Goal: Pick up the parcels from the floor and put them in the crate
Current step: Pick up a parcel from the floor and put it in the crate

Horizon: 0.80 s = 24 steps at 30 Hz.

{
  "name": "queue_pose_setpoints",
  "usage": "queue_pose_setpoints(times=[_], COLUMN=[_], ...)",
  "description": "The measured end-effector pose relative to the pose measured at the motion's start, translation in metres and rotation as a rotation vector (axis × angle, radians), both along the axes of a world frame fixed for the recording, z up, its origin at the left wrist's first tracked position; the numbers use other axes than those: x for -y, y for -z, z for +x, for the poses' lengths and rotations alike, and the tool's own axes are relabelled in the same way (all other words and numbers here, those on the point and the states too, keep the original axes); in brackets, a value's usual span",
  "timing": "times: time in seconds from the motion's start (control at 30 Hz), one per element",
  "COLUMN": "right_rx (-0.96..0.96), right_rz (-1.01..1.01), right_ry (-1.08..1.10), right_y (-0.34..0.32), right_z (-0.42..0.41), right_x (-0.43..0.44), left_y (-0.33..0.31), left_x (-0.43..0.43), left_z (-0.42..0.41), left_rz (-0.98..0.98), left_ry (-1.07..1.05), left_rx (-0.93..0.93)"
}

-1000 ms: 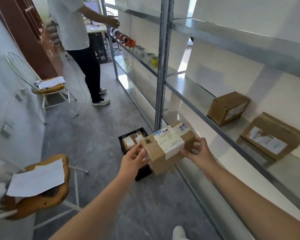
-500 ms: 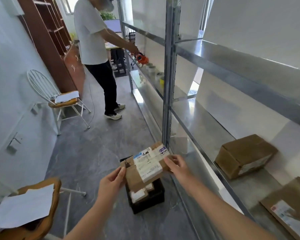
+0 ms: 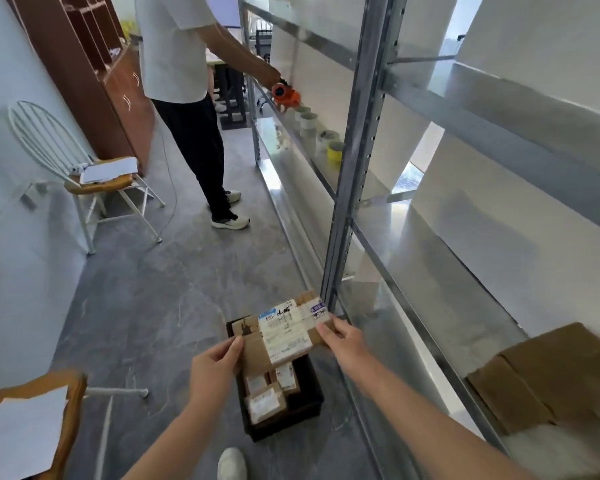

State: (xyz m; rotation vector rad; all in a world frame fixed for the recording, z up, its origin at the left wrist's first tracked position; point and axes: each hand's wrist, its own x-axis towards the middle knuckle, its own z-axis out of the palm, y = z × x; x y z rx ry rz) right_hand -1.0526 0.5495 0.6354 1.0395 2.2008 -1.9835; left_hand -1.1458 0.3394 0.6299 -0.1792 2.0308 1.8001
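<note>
**Parcel held over the crate with both hands**

At 9 o'clock a white wire chair (image 3: 66, 174) stands by the wall with a cushion and papers on its seat. A second chair (image 3: 32, 420), at 8 o'clock, carries a white sheet. Just left of centre bottom, the left hand (image 3: 215, 365) is curled closed on the left end of a cardboard parcel (image 3: 281, 332), thumb on top. The parcel, with a white shipping label across it, hangs slightly tilted above the black crate (image 3: 281, 420) at 6 o'clock; the crate sits on the grey floor and already holds smaller labelled parcels (image 3: 267, 396). The right hand (image 3: 343, 341) grips the parcel's right end, fingers closed on its edge. At 12 o'clock another person (image 3: 184, 98) reaches toward an orange object (image 3: 284, 95) on the metal shelving (image 3: 347, 202). At 4 o'clock a brown box (image 3: 548, 379) rests on a shelf.
</note>
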Motion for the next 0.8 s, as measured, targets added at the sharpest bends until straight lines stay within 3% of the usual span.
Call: queue_pose_setpoints(times=[0.4, 0.57, 0.8], right_rx=[0.261, 0.394, 0.55], right_rz=[-0.054, -0.036, 0.038], right_ry=[0.256, 0.274, 0.107], right_y=[0.103, 0.182, 0.329], right_z=[-0.136, -0.158, -0.196], right_x=[0.009, 0.016, -0.004], left_y=[0.085, 0.163, 0.322], left_x=[-0.023, -0.031, -0.039], left_z=[-0.172, -0.207, -0.221], left_rz=[-0.185, -0.305, -0.487], left_ry=[0.18, 0.307, 0.25], left_rx=[0.159, 0.239, 0.363])
